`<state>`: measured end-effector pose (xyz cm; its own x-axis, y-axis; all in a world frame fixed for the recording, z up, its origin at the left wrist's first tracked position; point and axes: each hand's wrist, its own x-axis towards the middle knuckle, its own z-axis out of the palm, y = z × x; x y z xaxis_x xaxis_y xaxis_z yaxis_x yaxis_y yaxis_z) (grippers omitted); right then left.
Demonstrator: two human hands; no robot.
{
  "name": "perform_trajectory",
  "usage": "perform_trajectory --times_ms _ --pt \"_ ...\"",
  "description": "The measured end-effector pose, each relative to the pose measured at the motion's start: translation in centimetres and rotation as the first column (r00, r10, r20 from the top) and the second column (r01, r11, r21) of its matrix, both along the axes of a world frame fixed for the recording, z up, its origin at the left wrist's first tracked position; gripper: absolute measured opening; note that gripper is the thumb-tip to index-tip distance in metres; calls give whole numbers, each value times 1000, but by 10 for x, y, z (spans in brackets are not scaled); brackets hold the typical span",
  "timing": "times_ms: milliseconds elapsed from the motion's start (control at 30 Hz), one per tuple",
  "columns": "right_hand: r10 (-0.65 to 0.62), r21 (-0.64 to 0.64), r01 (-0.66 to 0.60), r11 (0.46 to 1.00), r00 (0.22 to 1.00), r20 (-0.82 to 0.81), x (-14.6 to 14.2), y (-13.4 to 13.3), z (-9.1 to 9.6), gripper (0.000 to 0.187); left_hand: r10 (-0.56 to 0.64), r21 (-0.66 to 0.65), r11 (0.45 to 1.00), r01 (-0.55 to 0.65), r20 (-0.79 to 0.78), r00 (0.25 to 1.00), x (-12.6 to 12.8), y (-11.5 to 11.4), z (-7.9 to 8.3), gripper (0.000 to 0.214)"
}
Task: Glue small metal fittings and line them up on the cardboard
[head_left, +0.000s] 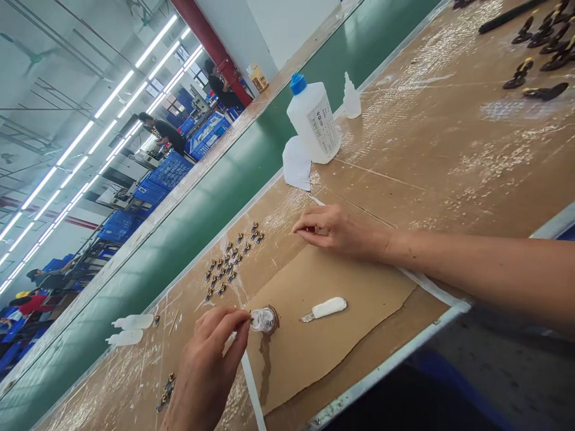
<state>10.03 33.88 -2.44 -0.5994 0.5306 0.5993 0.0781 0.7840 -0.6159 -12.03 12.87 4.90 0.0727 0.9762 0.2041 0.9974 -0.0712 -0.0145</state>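
My left hand (209, 365) is at the bottom centre, its fingers pinched on something tiny right beside a small round glue-filled cap (264, 319) on a sheet of cardboard (332, 341). My right hand (341, 230) rests on the bench farther up, fingers drawn together and pressed on the surface near the cardboard's edge; what is under them is too small to make out. Several small gold-and-blue parts (231, 257) stand in rows between the two hands. A white-handled small tool (326, 309) lies on the cardboard.
A large white bottle with a blue cap (313, 118), a small dropper bottle (351, 99) and a white scrap (297, 163) stand beside the green conveyor belt (215, 197). Two more dropper bottles (130, 329) lie at left. Black clips (539, 54) lie at top right. People work in the background.
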Motion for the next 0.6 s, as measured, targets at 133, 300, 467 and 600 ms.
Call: perform_trajectory --times_ms 133,300,467,600 --pt "-11 2 11 1000 1000 -13 -1 1 -2 19 -41 -9 999 41 -14 999 -1 1 -1 12" --pt "0 7 1 1000 1000 -28 -1 1 -2 19 -69 16 997 70 -53 996 4 4 7 12" --pt "-16 22 17 1000 999 -41 1 -1 0 19 169 72 983 -170 8 986 11 -24 23 18" --pt "-17 19 19 1000 997 -75 1 -3 -1 18 527 162 820 -549 161 834 8 -71 6 29"
